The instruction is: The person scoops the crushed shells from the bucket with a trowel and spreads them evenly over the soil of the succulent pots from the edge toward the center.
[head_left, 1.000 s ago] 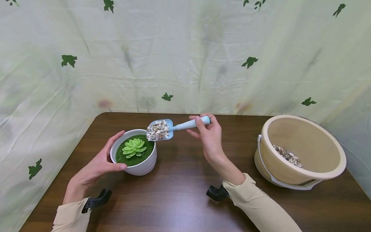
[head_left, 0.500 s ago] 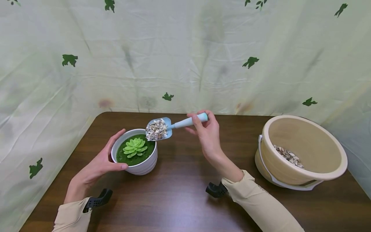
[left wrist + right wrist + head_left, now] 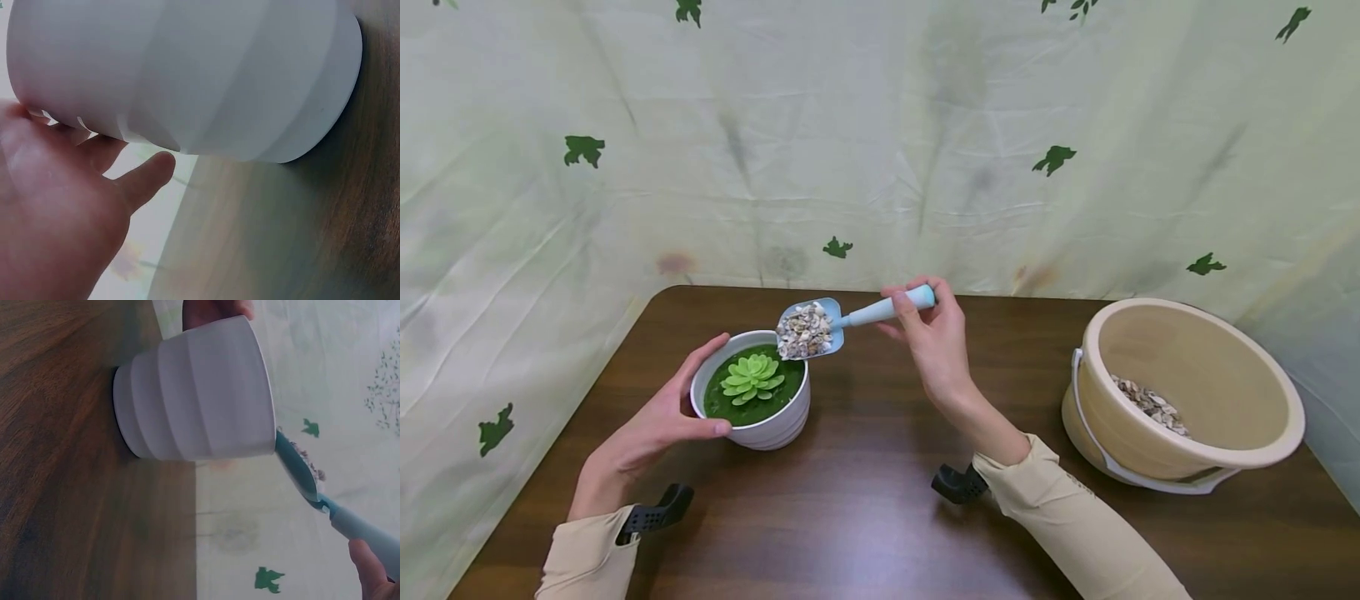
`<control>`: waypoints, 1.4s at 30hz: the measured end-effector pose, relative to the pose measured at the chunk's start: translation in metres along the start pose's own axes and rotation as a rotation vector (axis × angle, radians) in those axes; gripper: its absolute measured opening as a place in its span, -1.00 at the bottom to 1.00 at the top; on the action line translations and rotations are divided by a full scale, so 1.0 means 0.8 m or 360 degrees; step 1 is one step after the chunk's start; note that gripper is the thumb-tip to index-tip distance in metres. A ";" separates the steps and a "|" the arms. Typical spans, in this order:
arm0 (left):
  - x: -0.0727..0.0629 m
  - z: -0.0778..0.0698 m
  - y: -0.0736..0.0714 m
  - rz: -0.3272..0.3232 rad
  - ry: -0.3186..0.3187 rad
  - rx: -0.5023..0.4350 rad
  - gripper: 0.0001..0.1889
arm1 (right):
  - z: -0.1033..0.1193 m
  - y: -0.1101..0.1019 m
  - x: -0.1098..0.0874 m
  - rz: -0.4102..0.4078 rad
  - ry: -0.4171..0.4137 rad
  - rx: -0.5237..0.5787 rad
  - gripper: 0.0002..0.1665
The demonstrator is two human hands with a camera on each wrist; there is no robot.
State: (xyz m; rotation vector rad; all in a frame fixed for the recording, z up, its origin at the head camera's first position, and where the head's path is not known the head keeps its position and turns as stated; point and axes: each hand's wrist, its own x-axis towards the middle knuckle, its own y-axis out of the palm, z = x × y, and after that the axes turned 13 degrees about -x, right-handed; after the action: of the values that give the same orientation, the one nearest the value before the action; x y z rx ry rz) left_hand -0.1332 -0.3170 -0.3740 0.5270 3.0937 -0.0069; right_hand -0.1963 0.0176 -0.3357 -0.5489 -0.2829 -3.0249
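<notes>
My left hand (image 3: pixel 651 429) grips a white ribbed flowerpot (image 3: pixel 778 432) near its rim, thumb on the near side and fingers on the far side. A light-green succulent (image 3: pixel 752 377) sits on the dark green surface inside. My right hand (image 3: pixel 942 350) holds a light-blue garden shovel (image 3: pixel 872 313) by its handle. Its blade carries a heap of small pale and brown stones (image 3: pixel 803 332) and overlaps the pot's right rim. In the right wrist view the blade's tip (image 3: pixel 284 447) is right at the rim, with the handle end raised. The left wrist view shows mostly the pot's wall (image 3: pixel 187 69).
A beige bucket (image 3: pixel 1075 433) with a lowered white handle stands at the right of the brown table (image 3: pixel 865 517), more stones (image 3: pixel 1150 406) at its bottom. A pale curtain (image 3: pixel 880 150) with green leaf patterns hangs behind the table.
The shovel has shifted slightly left toward the pot, and its handle end has risen a little. The left hand keeps its grip on the pot; the stones stay on the blade.
</notes>
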 end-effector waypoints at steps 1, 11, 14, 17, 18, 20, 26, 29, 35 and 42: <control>0.000 0.000 0.000 -0.0004 0.0002 0.0004 0.05 | 0.000 0.000 0.000 0.0004 -0.0007 -0.0009 -0.80; 0.001 -0.001 0.004 -0.0018 0.0029 0.0096 0.12 | 0.002 0.000 -0.002 0.0032 -0.0057 -0.0082 -0.77; 0.000 -0.002 0.005 -0.0014 0.0009 0.0092 0.11 | 0.003 0.000 -0.003 0.0041 -0.0072 -0.0108 -0.75; -0.001 -0.003 0.005 -0.0010 -0.0010 0.0066 0.10 | 0.005 0.000 -0.003 0.0053 -0.0098 -0.0136 -0.74; -0.001 -0.004 0.005 -0.0006 -0.0016 0.0051 0.10 | 0.005 0.001 -0.004 0.0057 -0.0108 -0.0143 -0.73; -0.002 -0.004 0.004 -0.0004 -0.0026 0.0033 0.09 | 0.006 0.001 -0.004 0.0063 -0.0121 -0.0152 -0.73; -0.001 -0.005 0.004 -0.0010 -0.0040 0.0039 0.07 | 0.008 0.002 -0.005 0.0064 -0.0134 -0.0139 -0.74; -0.001 -0.005 0.003 -0.0020 -0.0046 0.0053 0.07 | 0.008 0.002 -0.005 0.0058 -0.0134 -0.0138 -0.75; 0.000 -0.005 0.003 -0.0028 -0.0048 0.0079 0.06 | 0.009 0.001 -0.004 0.0060 -0.0152 -0.0131 -0.75; 0.003 -0.002 0.006 -0.0016 0.0035 0.0101 0.12 | 0.011 0.001 -0.006 0.0066 -0.0166 -0.0143 -0.78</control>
State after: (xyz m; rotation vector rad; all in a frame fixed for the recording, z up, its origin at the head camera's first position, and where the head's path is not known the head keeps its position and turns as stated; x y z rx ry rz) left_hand -0.1341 -0.3116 -0.3722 0.5170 3.1263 -0.1003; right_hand -0.1890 0.0189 -0.3291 -0.7114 -0.1386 -2.9857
